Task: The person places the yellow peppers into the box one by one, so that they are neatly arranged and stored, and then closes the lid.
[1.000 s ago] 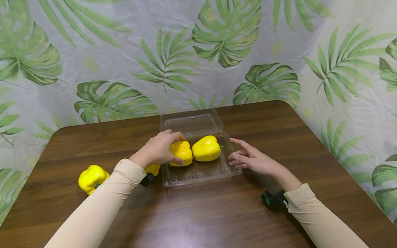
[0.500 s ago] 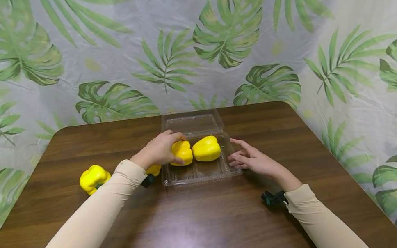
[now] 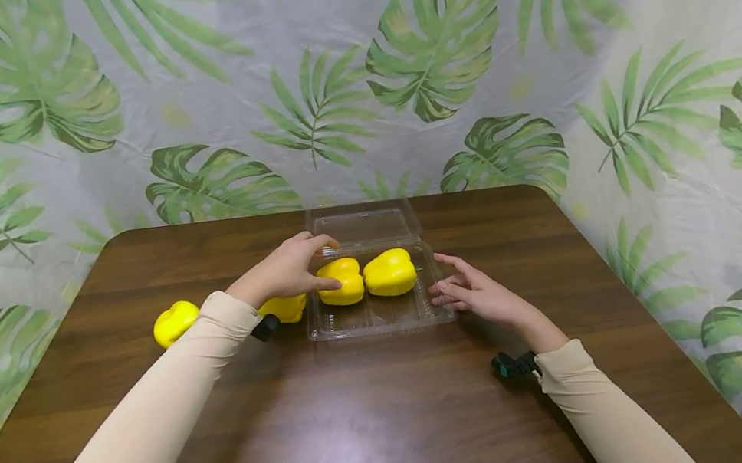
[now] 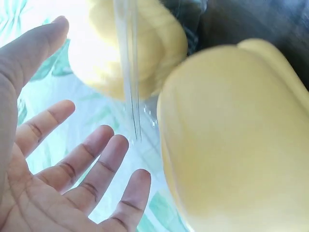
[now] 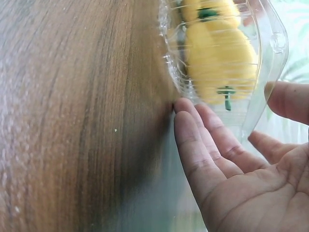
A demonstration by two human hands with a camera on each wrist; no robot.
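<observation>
Two yellow bell peppers lie side by side in a clear plastic clamshell container [image 3: 382,323] whose lid [image 3: 363,226] is folded back. My left hand [image 3: 282,271] is over the left pepper [image 3: 348,281], fingers spread and apart from it; the left wrist view shows the palm holding nothing. My right hand [image 3: 479,294] has its fingertips right at the container's right wall, fingers extended, near the right pepper [image 3: 390,272]. The right wrist view shows that pepper's green stem [image 5: 227,96] through the clear wall.
Another yellow pepper [image 3: 286,309] sits on the table left of the container, partly hidden under the left wrist. A further pepper [image 3: 175,323] lies farther left, beside the left sleeve. The brown wooden table [image 3: 393,414] ends at a leaf-print cloth [image 3: 338,73].
My left hand has let go of the left pepper in the container and drawn slightly back to the left, fingers opening. The right hand keeps its place at the container.
</observation>
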